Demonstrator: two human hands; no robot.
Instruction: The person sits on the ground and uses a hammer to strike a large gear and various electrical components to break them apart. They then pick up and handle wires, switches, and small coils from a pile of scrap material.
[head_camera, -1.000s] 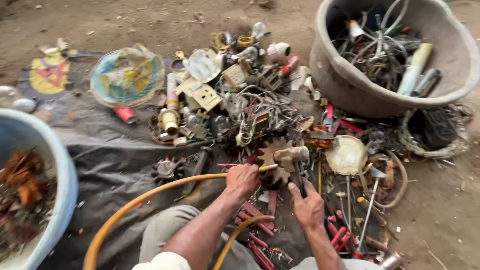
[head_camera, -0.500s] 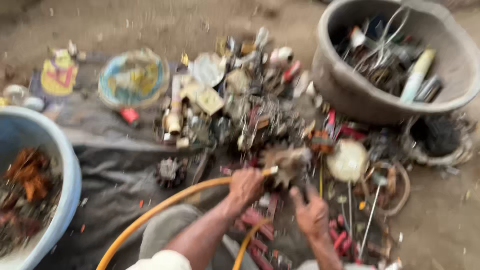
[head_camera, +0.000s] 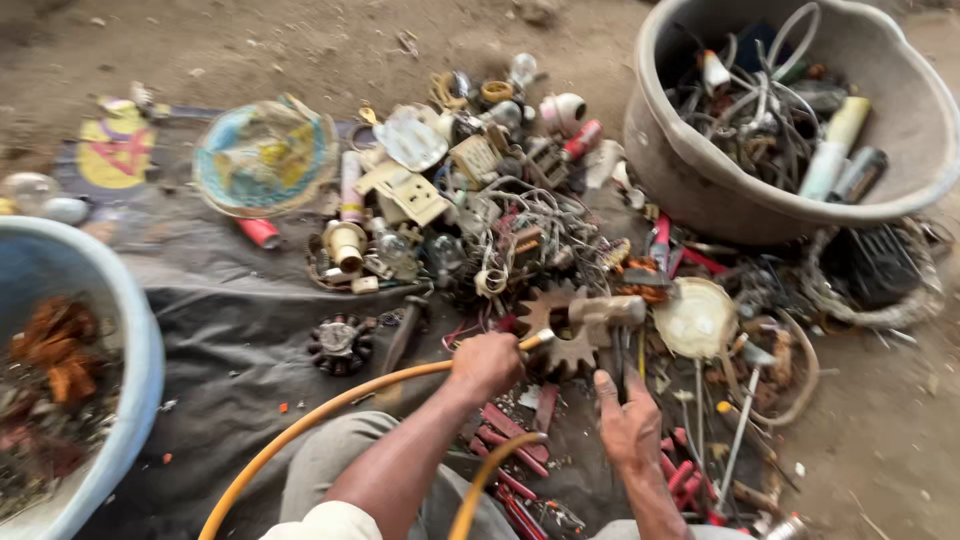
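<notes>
Small hammer with a pale wooden handle and a dull grey metal head (head_camera: 600, 312): gripped at the handle, head lying roughly level, resting on or just above the gear. Rusty brown toothed metal gear wheel (head_camera: 560, 330): lying flat on the dark sheet amid scrap, partly hidden under the hammer head, teeth showing along the left and lower edges.

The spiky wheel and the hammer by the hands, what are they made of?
The toothed gear looks like rusty iron: brown, dull and rough. The hammer head looks like worn grey metal. Its handle is mostly hidden in the left hand; the pale end suggests wood.
</notes>
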